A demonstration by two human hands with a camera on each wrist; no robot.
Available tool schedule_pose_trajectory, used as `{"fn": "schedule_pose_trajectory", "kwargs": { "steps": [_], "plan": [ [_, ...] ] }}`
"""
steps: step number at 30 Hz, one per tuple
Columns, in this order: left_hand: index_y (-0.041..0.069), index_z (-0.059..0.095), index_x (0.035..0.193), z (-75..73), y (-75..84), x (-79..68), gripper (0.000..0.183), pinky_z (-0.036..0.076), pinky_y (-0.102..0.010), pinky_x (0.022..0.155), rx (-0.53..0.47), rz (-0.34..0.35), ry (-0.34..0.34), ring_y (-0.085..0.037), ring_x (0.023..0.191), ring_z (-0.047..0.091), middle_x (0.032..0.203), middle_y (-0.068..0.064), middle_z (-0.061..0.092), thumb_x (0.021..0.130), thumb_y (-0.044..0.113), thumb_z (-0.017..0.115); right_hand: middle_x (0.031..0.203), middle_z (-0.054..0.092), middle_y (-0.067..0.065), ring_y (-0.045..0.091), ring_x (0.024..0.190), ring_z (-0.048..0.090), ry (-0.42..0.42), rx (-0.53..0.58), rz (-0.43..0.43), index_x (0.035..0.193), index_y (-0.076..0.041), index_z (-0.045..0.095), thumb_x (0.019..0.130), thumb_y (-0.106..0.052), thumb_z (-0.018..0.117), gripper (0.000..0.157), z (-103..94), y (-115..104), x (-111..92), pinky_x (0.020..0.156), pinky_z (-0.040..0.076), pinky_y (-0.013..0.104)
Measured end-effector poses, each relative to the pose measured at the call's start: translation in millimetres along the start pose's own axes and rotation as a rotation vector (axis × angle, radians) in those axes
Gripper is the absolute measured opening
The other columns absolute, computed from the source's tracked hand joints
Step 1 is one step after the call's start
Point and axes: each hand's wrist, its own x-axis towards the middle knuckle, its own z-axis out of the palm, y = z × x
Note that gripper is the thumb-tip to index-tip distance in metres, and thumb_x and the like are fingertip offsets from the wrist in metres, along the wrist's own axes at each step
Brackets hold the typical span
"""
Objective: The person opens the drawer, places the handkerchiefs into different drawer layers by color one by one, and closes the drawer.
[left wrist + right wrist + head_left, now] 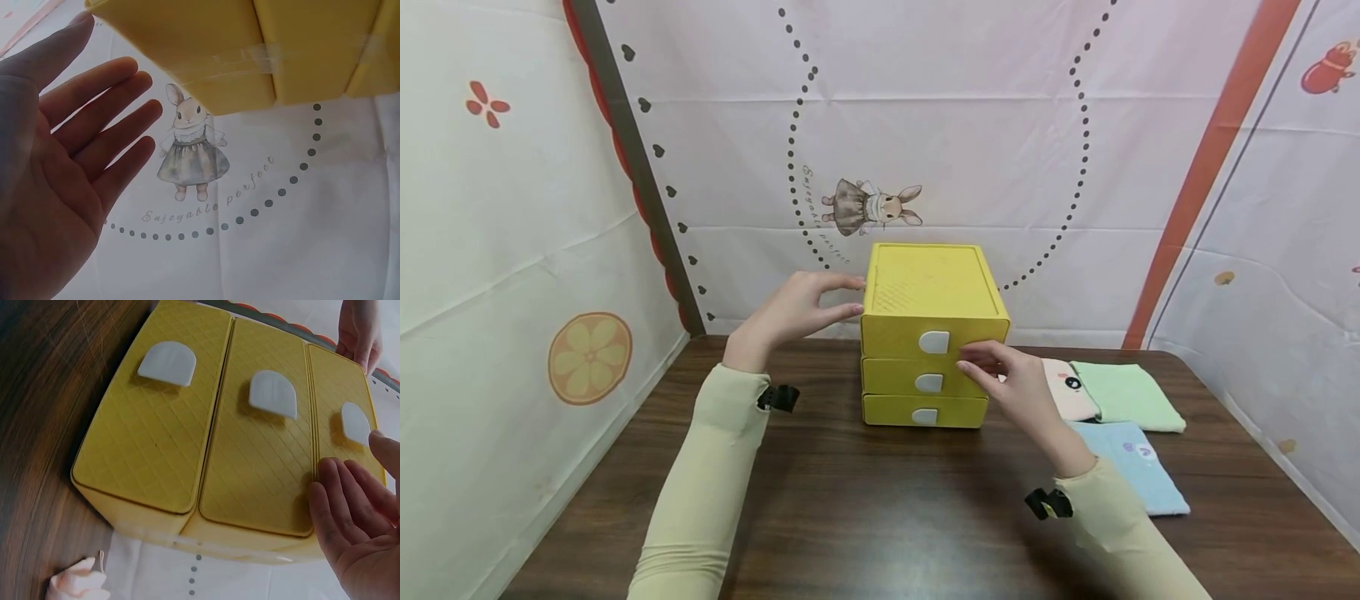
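Observation:
A yellow cabinet (928, 283) of three stacked drawers, each with a white tab handle (934, 342), stands on the table. At the upper left edge of the cabinet is my left hand (793, 312), its fingers spread and nearly straight; in the left wrist view the thumb tip (84, 19) meets the corner while the other fingers stay apart. My right hand (1018, 387) is at the front right side, beside the top two drawers, fingers loosely bent and holding nothing. In the right wrist view its fingertips (328, 469) are close to the drawer fronts; whether they touch cannot be told.
Right of the cabinet lie folded cloths on the dark wood table (865, 517): a pale pink one (1063, 392), a green one (1127, 396) and a blue one (1131, 467). White printed sheeting (955, 150) rises behind and along both sides.

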Motion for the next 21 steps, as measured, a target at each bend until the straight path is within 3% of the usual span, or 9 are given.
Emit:
{"fn": "schedule_pose_trajectory", "kwargs": {
  "steps": [21],
  "plan": [
    [0.024,0.064,0.124,-6.1,0.8,5.5,0.04,0.042,-0.04,0.103,-0.088,-0.083,-0.098,-0.018,0.122,0.055,0.126,0.005,0.063,0.088,0.043,0.065,0.089,0.074,-0.003,0.007,0.078,0.068,0.002,0.031,0.094,0.099,-0.015,0.072,0.085,-0.033,0.07,0.023,16.4,-5.2,6.8,0.069,0.054,0.02]
  ]
}}
